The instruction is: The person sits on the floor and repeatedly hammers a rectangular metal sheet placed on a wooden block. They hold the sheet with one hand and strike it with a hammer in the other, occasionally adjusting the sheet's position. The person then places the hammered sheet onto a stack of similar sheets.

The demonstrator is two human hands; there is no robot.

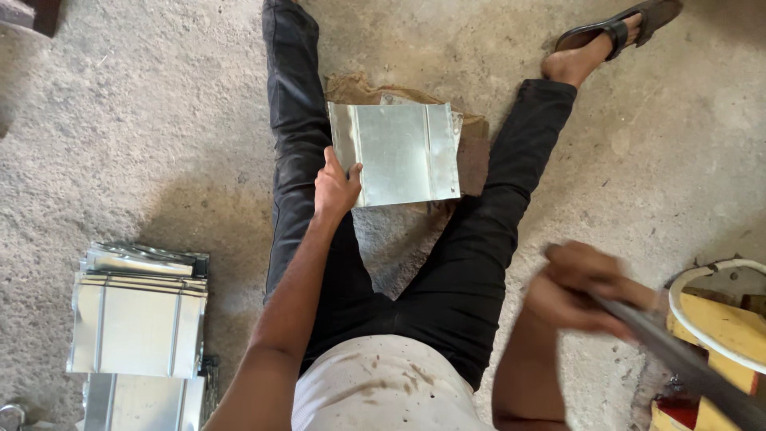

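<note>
A person sat on the concrete floor with legs spread, a bent metal sheet lying between the knees on a scrap of brown sacking. The left hand pinched the sheet at its near left corner, thumb on top and fingers tucked under the edge, holding it flat. The right hand, well to the right of the sheet and nearer the person's body, was clenched around the handle of a dark tool; the hand was blurred, and the tool ran off toward the lower right, its head out of view. Just right of that hand stood a yellow stand with a white ring at its rim. Far to the left of the sheet, beside the person's left leg, a stack of similar folded sheets rested on the floor. Beyond the sheet, the right foot in a dark sandal pointed away. The person wore black trousers and a stained white shirt.
</note>
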